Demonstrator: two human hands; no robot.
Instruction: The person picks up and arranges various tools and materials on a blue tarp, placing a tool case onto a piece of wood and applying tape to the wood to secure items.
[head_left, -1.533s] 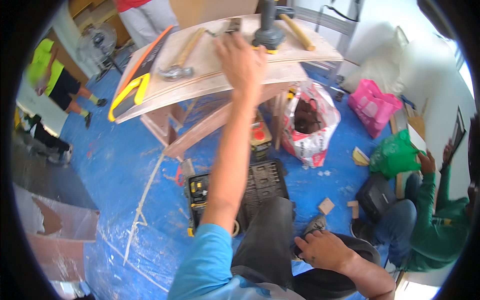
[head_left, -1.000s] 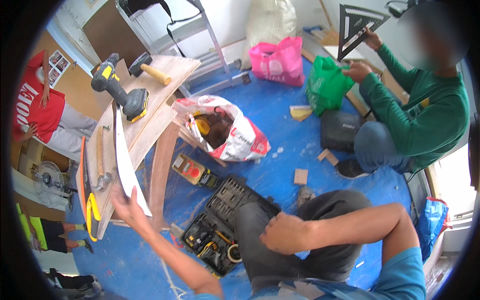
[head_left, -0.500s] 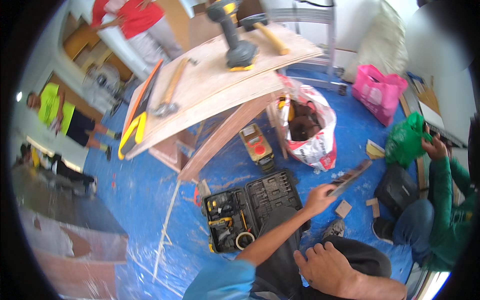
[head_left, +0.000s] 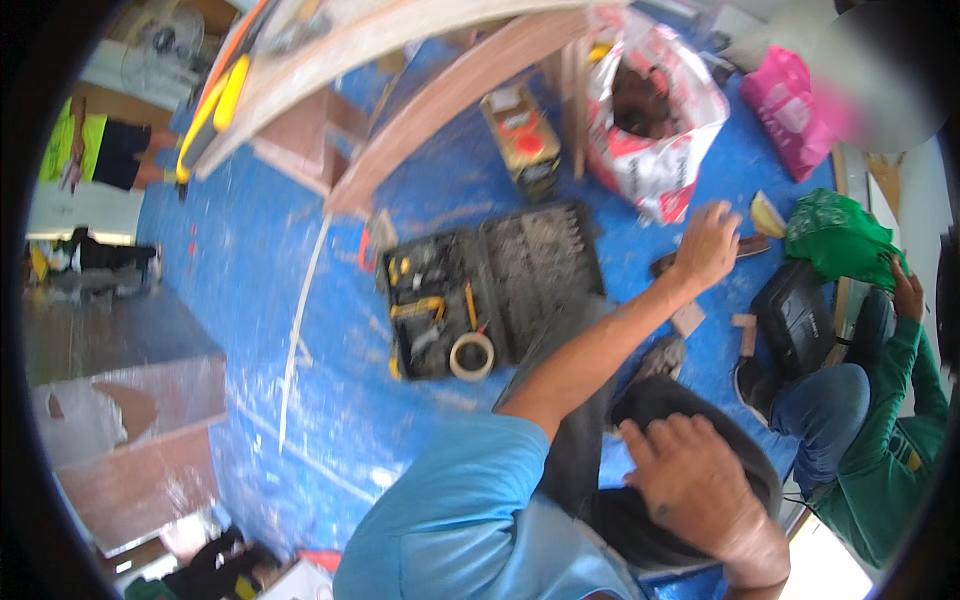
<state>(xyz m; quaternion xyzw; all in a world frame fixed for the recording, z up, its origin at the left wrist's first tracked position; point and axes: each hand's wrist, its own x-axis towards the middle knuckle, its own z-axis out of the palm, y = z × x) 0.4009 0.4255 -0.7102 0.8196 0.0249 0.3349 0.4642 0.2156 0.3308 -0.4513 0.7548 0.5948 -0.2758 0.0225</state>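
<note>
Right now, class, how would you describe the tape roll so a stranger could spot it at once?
On the blue floor sheet, find the open black tool case. In its left half, toward the near edge, lies the tape roll, the only cream ring among yellow tools.

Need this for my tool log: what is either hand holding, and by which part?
The left hand overlaps a dark, flat object, so whether it grips it cannot be told. The right hand holds nothing.
</note>
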